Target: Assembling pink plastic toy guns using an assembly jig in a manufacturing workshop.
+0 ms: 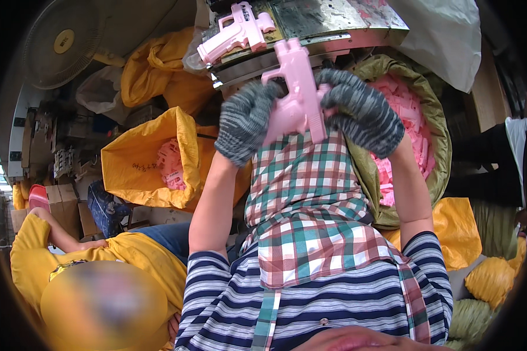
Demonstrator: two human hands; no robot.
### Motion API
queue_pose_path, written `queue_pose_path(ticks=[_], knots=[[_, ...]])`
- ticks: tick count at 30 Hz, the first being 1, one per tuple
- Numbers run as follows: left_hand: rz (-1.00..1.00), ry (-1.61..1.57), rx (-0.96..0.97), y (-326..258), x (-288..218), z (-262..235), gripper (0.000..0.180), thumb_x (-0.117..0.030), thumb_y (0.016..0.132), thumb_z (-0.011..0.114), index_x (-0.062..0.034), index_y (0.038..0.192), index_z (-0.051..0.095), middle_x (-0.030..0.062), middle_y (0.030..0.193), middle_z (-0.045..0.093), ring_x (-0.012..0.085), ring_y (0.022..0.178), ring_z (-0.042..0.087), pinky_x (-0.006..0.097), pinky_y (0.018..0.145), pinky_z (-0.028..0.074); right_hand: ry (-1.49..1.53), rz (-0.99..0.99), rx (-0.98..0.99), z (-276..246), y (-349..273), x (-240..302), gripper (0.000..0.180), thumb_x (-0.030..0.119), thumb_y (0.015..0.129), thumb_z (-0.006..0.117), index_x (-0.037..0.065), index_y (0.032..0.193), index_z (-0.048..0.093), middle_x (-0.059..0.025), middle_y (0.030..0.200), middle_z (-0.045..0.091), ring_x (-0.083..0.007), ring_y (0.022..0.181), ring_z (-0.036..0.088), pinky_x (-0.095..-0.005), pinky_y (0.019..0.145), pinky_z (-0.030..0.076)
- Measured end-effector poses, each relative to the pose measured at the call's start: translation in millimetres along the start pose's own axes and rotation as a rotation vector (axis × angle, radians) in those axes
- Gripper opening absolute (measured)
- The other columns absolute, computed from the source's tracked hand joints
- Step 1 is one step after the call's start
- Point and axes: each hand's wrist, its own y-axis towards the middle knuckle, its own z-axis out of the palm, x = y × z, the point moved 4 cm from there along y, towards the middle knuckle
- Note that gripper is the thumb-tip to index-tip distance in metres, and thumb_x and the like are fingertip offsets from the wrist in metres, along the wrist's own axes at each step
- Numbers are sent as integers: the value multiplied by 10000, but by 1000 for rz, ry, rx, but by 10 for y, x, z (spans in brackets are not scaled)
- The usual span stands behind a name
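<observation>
Both my hands wear grey knitted gloves and grip one pink plastic toy pistol (295,93) between them. My left hand (244,124) clasps its lower left side, and my right hand (360,108) closes on its right side near the grip. A second pink toy pistol (234,32) lies just above on the edge of a metal work surface (328,23). A checked cloth (310,199) covers my lap under the hands.
An olive sack (436,152) full of pink plastic parts stands at the right. A yellow sack (137,169) with a few pink pieces is open at the left. A person in a yellow shirt (99,257) sits at lower left. A fan (61,41) stands at upper left.
</observation>
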Motion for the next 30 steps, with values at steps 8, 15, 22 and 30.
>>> queue_pose_path(ticks=[8, 15, 22, 30], knots=[[-28, 1095, 103, 912, -170, -564, 565, -375, 811, 564, -81, 1271, 418, 212, 1108, 515, 348, 1079, 473, 432, 923, 364, 5, 86, -152, -331, 72, -129, 469, 46, 682, 714, 52, 1122, 554, -106, 1146, 558, -229, 1072, 528, -336, 918, 415], [278, 1203, -294, 635, 368, -696, 520, -307, 767, 560, -86, 1225, 457, 155, 1176, 490, 318, 1069, 461, 441, 912, 352, 39, 117, -117, -133, 574, -260, 476, 166, 761, 672, 59, 1193, 503, -99, 1165, 547, -210, 1081, 522, -325, 935, 406], [96, 1442, -798, -559, 983, -1450, 219, -96, 852, 478, 24, 1015, 560, 177, 936, 602, 325, 871, 573, 401, 775, 446, -243, -77, 21, 133, 1184, -830, 387, 176, 830, 574, 107, 1206, 512, -103, 1217, 509, -264, 1149, 458, -341, 998, 352], [-903, 1650, -315, -1316, 1323, -1915, 432, -341, 835, 512, -80, 1179, 499, 161, 1117, 555, 318, 1019, 533, 410, 843, 422, -335, -183, -89, -59, 996, -608, 359, 209, 819, 548, 1, 1112, 548, -216, 1057, 581, -333, 991, 551, -384, 885, 417]])
